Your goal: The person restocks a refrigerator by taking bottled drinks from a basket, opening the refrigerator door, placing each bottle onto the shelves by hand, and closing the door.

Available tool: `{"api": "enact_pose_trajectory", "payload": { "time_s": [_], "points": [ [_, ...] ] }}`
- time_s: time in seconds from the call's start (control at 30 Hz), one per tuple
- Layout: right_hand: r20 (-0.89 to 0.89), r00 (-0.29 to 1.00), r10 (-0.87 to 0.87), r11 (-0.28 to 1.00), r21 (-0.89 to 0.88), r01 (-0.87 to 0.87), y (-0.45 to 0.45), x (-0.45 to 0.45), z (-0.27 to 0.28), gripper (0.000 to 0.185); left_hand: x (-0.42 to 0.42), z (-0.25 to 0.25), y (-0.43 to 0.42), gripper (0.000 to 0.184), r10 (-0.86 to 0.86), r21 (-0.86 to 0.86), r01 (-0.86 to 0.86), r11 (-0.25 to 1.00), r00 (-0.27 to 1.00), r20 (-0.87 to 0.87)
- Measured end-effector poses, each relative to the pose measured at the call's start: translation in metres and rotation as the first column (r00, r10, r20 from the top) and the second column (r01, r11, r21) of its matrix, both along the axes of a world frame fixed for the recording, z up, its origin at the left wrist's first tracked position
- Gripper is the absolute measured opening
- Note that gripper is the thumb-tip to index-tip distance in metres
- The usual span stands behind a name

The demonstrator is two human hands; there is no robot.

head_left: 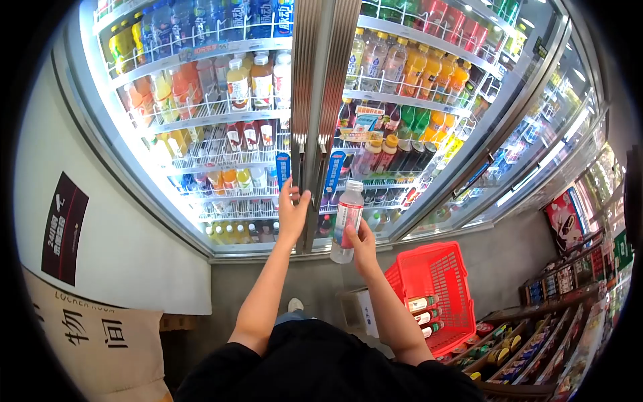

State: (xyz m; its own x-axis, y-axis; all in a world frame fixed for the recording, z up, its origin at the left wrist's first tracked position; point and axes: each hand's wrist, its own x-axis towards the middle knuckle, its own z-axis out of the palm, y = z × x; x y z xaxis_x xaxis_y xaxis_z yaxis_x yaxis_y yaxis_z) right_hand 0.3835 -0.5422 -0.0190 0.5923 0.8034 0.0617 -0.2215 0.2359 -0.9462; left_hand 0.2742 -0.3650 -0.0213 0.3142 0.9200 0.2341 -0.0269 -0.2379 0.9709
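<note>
My right hand (362, 246) is wrapped around the lower part of a clear plastic bottle (348, 216) with a white cap and a red-and-white label. The bottle is upright, slightly tilted, in front of the fridge doors. My left hand (293, 213) is raised at the left glass door's edge, thumb and fingers apart, just below a blue sticker (283, 172). Whether its fingertips touch the door handle (301, 161) I cannot tell. Both doors look closed, with a second blue sticker (334, 171) on the right one.
Behind the glass, shelves hold rows of bottled drinks (250, 84) and cans (455, 25). A red basket (462, 295) with several bottles stands on the floor at right, by a cardboard box (355, 311). Snack racks (536, 342) fill the lower right; a white wall panel (127, 221) is left.
</note>
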Motion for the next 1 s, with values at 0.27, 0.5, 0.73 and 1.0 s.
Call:
{"api": "enact_pose_trajectory", "payload": {
  "time_s": [0.27,0.5,0.73,1.0],
  "points": [
    [0.097,0.995,-0.038,0.998,-0.045,0.043,0.039,0.011,0.001,0.060,0.049,0.032,0.073,0.055,-0.198,-0.089,0.207,0.974,0.975,0.104],
    [0.044,0.998,-0.047,0.999,-0.023,0.048,0.068,0.007,0.006,0.058,0.066,0.030,0.102,0.047,-0.371,-0.162,0.445,0.881,0.861,0.347],
    [0.001,1.000,-0.025,0.999,-0.035,0.025,0.069,-0.001,0.004,0.055,0.067,0.032,0.100,0.046,-0.318,-0.302,0.447,0.842,0.864,0.391],
    [0.009,0.998,-0.058,0.998,0.012,0.057,0.039,-0.027,0.026,0.053,0.068,0.032,0.098,0.047,-0.269,-0.302,0.367,0.880,0.909,0.320]
  ]
}}
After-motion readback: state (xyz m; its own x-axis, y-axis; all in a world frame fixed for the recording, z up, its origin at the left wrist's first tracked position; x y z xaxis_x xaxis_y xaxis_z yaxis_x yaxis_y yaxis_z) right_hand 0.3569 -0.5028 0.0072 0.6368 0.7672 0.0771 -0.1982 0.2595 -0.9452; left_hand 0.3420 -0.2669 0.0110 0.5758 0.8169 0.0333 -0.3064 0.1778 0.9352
